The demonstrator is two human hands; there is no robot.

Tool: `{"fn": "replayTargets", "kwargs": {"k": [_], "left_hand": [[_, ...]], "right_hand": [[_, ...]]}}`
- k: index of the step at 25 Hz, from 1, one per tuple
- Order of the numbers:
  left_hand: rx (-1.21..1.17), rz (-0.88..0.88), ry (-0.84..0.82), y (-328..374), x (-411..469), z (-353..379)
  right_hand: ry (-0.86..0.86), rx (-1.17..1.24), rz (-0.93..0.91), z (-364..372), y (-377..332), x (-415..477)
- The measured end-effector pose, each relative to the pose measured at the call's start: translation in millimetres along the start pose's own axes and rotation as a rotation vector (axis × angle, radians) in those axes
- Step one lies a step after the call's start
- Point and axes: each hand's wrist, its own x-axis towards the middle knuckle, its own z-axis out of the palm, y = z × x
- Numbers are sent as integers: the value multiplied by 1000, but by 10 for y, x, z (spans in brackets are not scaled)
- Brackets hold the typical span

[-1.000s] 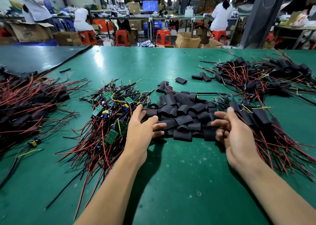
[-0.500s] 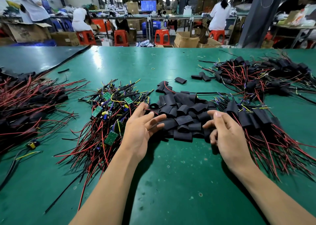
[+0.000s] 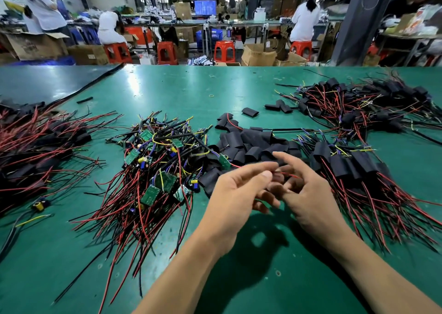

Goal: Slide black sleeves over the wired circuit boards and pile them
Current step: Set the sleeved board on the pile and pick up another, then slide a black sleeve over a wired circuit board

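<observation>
- Head view, desk: a green desk (image 3: 167, 91) carries several heaps of wired parts.
- Head view, hands: the left hand (image 3: 235, 196) and right hand (image 3: 311, 194) meet just above the desk, near its front edge, and both are blurred.
- Left hand: thumb and forefinger pinch a red wire (image 3: 290, 175). The wire leads back to one green circuit board (image 3: 224, 160) lying at the edge of the sleeve heap.
- Right hand: the fingers are partly curled beside the same wire. Whether they grip it cannot be told.
- Unsleeved boards (image 3: 155, 170): a tangled heap of green boards with red and black leads, left of the hands.
- Black sleeves (image 3: 253, 144): a loose heap directly beyond the hands, between the two wire heaps. One stray sleeve (image 3: 250, 111) lies apart, farther back.
- Sleeved pile (image 3: 354, 168): just right of the hands, with red leads fanning towards the desk's front edge.
- Far pile (image 3: 358, 103): more sleeved units at the back right.
- Left pile (image 3: 35, 146): black and red bundles at the desk's left edge.
- Background: red stools (image 3: 224, 50), cardboard boxes (image 3: 259, 55) and workers in white at other benches.
</observation>
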Motion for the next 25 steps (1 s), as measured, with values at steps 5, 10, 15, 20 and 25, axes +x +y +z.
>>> {"fn": "replayTargets", "kwargs": {"k": [5,10,15,20,25], "left_hand": [[116,-33,-170,-63,-77,127],[41,-17,-105,-29,-52,97],[-4,-185,286,-48,118,-53],[-116,-168,168,-20,106,-91],[-35,60,109,-34,78,-53]], "right_hand": [[-226,93,-175,-43,-50,-86],[-36,255,-32,61,-91,-28],[-98,867,337,7,-214,86],[-90,777,361,-9,-207,74],[78,377,240,19,-60,115]]}}
